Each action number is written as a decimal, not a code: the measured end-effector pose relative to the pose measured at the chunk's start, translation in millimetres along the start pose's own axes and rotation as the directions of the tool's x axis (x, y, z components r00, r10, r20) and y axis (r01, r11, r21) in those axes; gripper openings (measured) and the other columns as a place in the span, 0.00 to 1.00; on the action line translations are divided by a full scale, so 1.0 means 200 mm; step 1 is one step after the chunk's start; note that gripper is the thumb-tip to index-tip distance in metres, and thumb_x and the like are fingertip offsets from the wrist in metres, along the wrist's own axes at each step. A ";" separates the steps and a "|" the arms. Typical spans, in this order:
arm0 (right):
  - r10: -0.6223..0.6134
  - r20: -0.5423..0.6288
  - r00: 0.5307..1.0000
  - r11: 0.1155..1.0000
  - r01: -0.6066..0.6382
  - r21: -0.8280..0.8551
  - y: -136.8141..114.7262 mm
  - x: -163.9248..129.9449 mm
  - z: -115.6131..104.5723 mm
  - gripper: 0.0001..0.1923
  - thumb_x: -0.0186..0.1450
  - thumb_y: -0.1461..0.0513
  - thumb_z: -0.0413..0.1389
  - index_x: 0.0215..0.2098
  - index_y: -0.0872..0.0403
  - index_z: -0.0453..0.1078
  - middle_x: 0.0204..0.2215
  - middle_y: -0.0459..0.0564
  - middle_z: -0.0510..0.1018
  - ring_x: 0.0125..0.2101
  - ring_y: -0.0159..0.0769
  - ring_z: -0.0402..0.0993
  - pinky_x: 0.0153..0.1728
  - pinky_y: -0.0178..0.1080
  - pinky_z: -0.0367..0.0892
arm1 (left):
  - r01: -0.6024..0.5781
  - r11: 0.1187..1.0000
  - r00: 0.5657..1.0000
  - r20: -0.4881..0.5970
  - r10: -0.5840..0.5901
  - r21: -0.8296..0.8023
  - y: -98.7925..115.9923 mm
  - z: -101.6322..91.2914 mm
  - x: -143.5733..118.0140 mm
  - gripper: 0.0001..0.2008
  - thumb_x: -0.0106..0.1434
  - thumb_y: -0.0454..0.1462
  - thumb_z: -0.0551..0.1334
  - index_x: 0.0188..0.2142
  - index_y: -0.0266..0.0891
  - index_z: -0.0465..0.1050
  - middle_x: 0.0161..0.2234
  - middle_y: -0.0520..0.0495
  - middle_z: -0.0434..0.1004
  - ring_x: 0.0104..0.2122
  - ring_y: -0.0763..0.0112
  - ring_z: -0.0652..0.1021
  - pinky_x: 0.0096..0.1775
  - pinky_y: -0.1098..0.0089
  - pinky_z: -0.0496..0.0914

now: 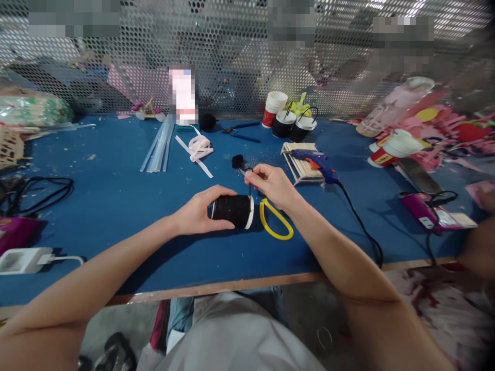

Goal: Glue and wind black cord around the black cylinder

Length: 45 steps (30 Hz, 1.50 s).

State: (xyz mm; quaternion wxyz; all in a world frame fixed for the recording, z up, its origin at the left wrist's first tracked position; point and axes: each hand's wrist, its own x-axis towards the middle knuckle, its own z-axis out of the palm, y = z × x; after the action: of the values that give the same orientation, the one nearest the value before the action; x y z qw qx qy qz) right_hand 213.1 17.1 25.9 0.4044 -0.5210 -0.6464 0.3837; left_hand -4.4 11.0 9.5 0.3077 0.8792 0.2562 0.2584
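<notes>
My left hand [201, 210] is wrapped around a black-covered paper cup [231, 210], which lies sideways with its white end facing right. It looks like the two small black cups [284, 123] at the back, which have thin black handles. Just above the white end, my right hand [268, 183] pinches a thin black cord [250, 188] between thumb and fingers. The cord runs down to the cup's end. Scissors with a yellow handle [276, 220] lie below my right hand, their blades mostly hidden. A black fuzzy tuft [237, 161] sits beyond my fingers.
A blue glue gun [323, 162] rests on a small stick rack [303, 154], its cable trailing right. Clear glue sticks [158, 147], pale ribbon [199, 148] and pliers [242, 132] lie behind. A perforated metal screen [232, 62] borders the blue table [116, 206]. Another person's arm [477, 247] is at right.
</notes>
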 end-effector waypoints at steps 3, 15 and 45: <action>0.007 0.025 1.000 0.999 -0.006 -0.052 0.00 0.00 0.00 0.16 0.60 0.51 0.53 0.25 0.55 0.66 0.24 0.47 0.72 0.22 0.28 0.61 0.25 0.34 0.57 | -0.029 1.000 1.000 -0.003 0.029 0.001 0.01 0.00 0.00 0.29 0.53 0.45 0.66 0.51 0.38 0.61 0.47 0.41 0.69 0.47 0.61 0.72 0.48 0.62 0.68; 0.043 0.081 0.996 0.999 -0.042 -0.020 0.02 -0.02 0.02 0.16 0.58 0.50 0.54 0.24 0.54 0.66 0.22 0.47 0.71 0.23 0.30 0.63 0.27 0.36 0.59 | -0.151 0.988 0.987 -0.049 0.152 0.018 0.01 0.00 0.00 0.29 0.53 0.43 0.67 0.52 0.39 0.61 0.49 0.39 0.68 0.50 0.60 0.70 0.52 0.59 0.65; 0.050 0.142 0.989 0.997 -0.040 -0.067 0.03 -0.02 0.01 0.16 0.58 0.50 0.54 0.25 0.55 0.67 0.18 0.42 0.65 0.20 0.26 0.56 0.22 0.34 0.52 | -0.268 0.947 0.955 -0.082 0.286 0.176 -0.01 0.03 -0.01 0.28 0.56 0.41 0.65 0.54 0.39 0.59 0.51 0.36 0.66 0.52 0.58 0.68 0.52 0.56 0.67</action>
State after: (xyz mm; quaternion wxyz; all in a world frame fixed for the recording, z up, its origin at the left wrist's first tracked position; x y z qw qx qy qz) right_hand 213.8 14.3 18.3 0.3310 -0.5191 -0.6740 0.4083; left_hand -3.2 9.5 3.0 0.1811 0.9136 0.1664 0.3237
